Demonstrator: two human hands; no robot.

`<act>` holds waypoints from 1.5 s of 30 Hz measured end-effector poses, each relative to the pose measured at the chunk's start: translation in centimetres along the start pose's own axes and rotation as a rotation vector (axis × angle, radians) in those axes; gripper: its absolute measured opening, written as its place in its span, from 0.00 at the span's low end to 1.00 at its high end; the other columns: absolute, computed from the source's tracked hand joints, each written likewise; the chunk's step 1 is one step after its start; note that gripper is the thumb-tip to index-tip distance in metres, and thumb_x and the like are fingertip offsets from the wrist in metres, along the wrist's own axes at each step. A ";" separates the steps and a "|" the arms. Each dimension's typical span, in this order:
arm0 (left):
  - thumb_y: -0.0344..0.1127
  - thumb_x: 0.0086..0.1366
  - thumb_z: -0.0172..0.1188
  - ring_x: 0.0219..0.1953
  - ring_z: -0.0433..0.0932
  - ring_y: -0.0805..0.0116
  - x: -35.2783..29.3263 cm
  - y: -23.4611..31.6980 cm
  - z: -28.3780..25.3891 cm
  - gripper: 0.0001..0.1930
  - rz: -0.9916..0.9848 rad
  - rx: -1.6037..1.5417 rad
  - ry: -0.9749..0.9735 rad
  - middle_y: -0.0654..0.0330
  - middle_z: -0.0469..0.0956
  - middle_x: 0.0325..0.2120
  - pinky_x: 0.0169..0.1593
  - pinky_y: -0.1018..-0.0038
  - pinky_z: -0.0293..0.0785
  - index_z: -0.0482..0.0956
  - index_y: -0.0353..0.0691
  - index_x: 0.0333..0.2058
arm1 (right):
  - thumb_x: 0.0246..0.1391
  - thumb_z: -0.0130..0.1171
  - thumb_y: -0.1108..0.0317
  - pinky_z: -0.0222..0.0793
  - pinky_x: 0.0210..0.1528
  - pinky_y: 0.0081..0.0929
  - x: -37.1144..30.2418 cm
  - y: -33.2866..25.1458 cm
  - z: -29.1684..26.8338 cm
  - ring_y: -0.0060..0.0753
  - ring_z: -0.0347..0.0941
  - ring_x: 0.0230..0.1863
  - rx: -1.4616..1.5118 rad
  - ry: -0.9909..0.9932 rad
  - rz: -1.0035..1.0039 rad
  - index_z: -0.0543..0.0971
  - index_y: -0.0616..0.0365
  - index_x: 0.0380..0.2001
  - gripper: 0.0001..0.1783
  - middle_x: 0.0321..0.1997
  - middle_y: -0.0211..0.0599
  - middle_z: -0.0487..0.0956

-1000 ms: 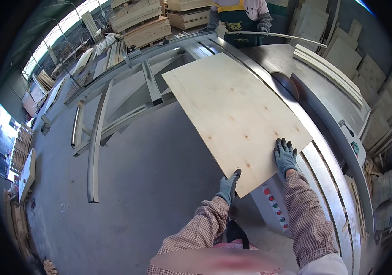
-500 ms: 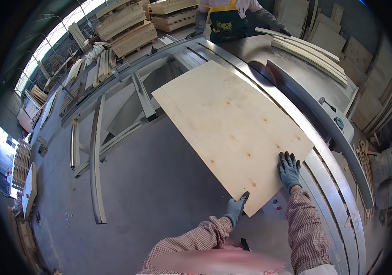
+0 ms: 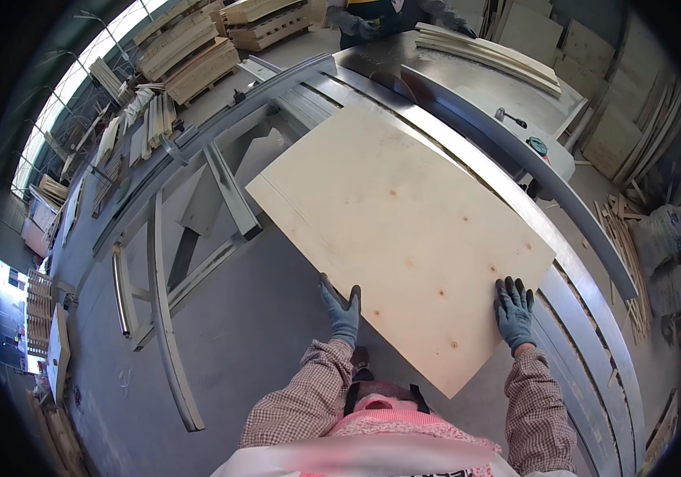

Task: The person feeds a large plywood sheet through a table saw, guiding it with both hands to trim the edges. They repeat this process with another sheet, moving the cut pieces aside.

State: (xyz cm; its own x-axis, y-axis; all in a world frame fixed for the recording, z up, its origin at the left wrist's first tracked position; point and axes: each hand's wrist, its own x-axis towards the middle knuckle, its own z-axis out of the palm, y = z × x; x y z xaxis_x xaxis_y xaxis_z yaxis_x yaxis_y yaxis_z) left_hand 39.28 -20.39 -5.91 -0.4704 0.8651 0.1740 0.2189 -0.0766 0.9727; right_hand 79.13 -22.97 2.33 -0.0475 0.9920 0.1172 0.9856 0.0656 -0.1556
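Observation:
A large plywood panel (image 3: pixel 404 222) with small brown knots lies slantwise across a metal machine table, one corner pointing toward me. On its left edge rests my left hand (image 3: pixel 342 312), in a grey-blue glove with dark fingertips, thumb and fingers apart. My right hand (image 3: pixel 514 312), gloved alike, lies with fingers stretched out on the panel's near right edge. Neither hand is closed round the panel. Beyond the panel's far right edge runs a long dark metal fence (image 3: pixel 527 163).
Left of the panel stands a metal support frame (image 3: pixel 161 294). Across the table a person in a dark apron (image 3: pixel 372 12) stands near stacked wooden strips (image 3: pixel 488 56). A handle (image 3: pixel 510 118) sits beyond the fence. Wood stacks (image 3: pixel 189 60) rise far left; bags (image 3: pixel 663 238) lie right.
My left hand has moved from the near corner up along the panel's left edge. The right hand stays at the right edge. My view has shifted, and the panel sits slightly differently.

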 end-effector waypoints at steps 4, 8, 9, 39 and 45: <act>0.27 0.56 0.60 0.68 0.30 0.46 6.3 1.5 -0.6 0.46 0.084 0.407 -0.080 0.48 0.36 0.67 0.68 0.59 0.29 0.37 0.38 0.66 | 0.54 0.49 0.60 0.32 0.71 0.46 1.9 0.0 -1.0 0.38 0.45 0.71 -0.027 -0.011 0.004 0.63 0.40 0.62 0.30 0.69 0.32 0.57; 0.25 0.54 0.60 0.69 0.28 0.48 6.7 1.2 -1.3 0.48 0.076 0.351 -0.124 0.50 0.38 0.68 0.68 0.58 0.26 0.36 0.41 0.66 | 0.54 0.50 0.60 0.31 0.71 0.47 1.5 -0.6 -1.4 0.40 0.46 0.71 -0.015 -0.014 0.008 0.66 0.42 0.60 0.28 0.68 0.36 0.58; 0.25 0.54 0.60 0.69 0.28 0.51 7.0 2.5 -0.9 0.48 0.113 0.335 -0.117 0.51 0.40 0.68 0.68 0.59 0.26 0.36 0.41 0.66 | 0.54 0.50 0.60 0.31 0.71 0.48 1.7 -0.7 -1.5 0.40 0.46 0.71 -0.020 -0.001 0.017 0.67 0.43 0.60 0.28 0.68 0.36 0.58; 0.57 0.61 0.49 0.64 0.38 0.26 39.1 3.8 10.4 0.40 0.175 0.918 -0.439 0.34 0.33 0.65 0.65 0.44 0.35 0.45 0.50 0.67 | 0.57 0.51 0.61 0.27 0.70 0.47 23.9 -9.5 4.7 0.47 0.39 0.72 0.078 0.167 0.680 0.60 0.40 0.65 0.31 0.71 0.39 0.51; 0.56 0.61 0.50 0.66 0.35 0.33 45.2 3.0 12.7 0.38 0.154 0.892 -0.383 0.37 0.36 0.65 0.66 0.48 0.34 0.48 0.49 0.66 | 0.57 0.50 0.60 0.28 0.70 0.47 31.1 -9.3 6.3 0.48 0.38 0.72 0.022 0.193 0.633 0.60 0.41 0.64 0.31 0.71 0.39 0.51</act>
State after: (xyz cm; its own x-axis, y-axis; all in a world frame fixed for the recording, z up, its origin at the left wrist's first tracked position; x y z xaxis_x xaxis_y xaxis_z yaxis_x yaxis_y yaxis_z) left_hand 29.48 24.79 2.96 -0.1077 0.9914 0.0746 0.8939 0.0638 0.4436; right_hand 67.47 7.91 1.23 0.5721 0.8024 0.1696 0.8098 -0.5200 -0.2716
